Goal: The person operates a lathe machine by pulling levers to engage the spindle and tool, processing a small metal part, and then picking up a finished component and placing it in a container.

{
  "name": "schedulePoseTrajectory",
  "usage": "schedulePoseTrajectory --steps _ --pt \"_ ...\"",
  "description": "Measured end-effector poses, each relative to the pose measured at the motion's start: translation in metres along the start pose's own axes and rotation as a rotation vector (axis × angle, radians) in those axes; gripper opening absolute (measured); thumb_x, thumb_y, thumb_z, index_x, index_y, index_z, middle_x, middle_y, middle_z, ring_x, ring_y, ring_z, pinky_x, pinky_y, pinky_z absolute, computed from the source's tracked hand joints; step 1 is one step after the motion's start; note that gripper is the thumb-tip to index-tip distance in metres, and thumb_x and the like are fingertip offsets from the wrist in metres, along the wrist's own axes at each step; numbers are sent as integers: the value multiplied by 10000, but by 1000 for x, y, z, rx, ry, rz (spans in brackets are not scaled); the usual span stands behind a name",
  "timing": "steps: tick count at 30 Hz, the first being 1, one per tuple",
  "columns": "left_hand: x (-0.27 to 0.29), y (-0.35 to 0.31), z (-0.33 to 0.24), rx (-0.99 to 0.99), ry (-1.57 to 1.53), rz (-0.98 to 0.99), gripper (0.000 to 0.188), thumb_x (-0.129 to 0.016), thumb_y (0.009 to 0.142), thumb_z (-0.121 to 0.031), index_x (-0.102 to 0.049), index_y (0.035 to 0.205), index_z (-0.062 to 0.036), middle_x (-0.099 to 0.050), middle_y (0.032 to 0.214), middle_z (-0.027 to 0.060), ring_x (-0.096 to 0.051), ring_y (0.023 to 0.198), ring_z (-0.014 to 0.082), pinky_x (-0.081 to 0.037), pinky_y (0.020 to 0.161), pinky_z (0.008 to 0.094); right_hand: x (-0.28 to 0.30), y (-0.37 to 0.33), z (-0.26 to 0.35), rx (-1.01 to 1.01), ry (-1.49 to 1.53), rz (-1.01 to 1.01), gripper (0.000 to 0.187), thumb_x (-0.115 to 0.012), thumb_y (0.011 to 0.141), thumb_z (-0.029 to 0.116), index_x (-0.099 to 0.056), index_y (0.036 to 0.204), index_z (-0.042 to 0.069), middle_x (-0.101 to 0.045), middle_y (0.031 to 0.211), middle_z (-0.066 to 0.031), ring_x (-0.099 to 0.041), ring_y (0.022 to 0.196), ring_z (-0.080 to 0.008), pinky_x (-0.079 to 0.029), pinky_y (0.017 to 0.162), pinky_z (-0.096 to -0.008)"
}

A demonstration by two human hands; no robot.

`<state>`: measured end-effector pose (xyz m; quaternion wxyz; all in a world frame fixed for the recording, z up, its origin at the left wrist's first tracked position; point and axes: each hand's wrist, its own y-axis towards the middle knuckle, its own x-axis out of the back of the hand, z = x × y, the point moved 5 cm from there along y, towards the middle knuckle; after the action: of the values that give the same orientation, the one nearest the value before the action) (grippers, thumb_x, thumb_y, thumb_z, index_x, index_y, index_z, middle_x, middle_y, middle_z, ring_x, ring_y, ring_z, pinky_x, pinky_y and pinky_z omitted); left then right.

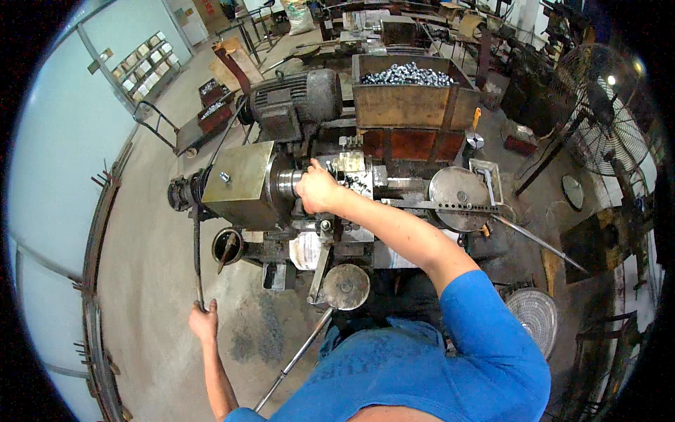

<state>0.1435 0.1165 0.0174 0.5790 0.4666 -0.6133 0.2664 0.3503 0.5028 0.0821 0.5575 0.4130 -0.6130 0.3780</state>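
Note:
My left hand (204,321) is closed round the lower end of a long dark lever (197,260), which hangs down from the left end of a small lathe. Stretched across the machine, my right arm brings my right hand (318,188) to the front of the metal spindle (285,183). Its fingers are bent at the spindle's face; whatever they hold there is hidden by the hand. A box-shaped headstock cover (239,176) sits left of the spindle, with a small shiny metal part (225,177) on top. Dark chips lie on the tool slide (355,181) right of my hand.
An electric motor (295,98) stands behind the headstock. Beyond the lathe, a wooden-sided bin (415,105) holds many small metal parts. Round plates (460,193) and a long handle (538,243) extend to the right. Nearer me are another disc (346,287), a rod (299,355) and a pot (228,246).

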Motion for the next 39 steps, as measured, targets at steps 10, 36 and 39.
schedulePoseTrajectory --steps 10,36,39 --pt "-14 23 0 -11 -526 361 262 -648 757 -136 -532 899 51 -554 609 90 -563 487 171 -478 443 307 86 -44 -87 -154 -104 -705 305 -603 505 275 -633 610 -9 -585 640 -169 -568 750 -316 -272 1012 -432" --pt "-98 43 -5 370 -894 564 262 -644 799 -211 -518 917 -13 -487 593 66 -475 463 160 -458 484 353 -242 -728 74 -1844 429 239 246 -592 617 243 -652 754 46 -629 857 -187 -619 806 -313 -502 750 -379" --pt "-92 47 4 379 -908 562 259 -644 799 -213 -518 913 -16 -483 589 64 -471 462 160 -457 485 355 -255 -714 61 -1833 552 249 285 -576 638 263 -659 800 44 -625 898 -195 -609 867 -305 -486 798 -368"
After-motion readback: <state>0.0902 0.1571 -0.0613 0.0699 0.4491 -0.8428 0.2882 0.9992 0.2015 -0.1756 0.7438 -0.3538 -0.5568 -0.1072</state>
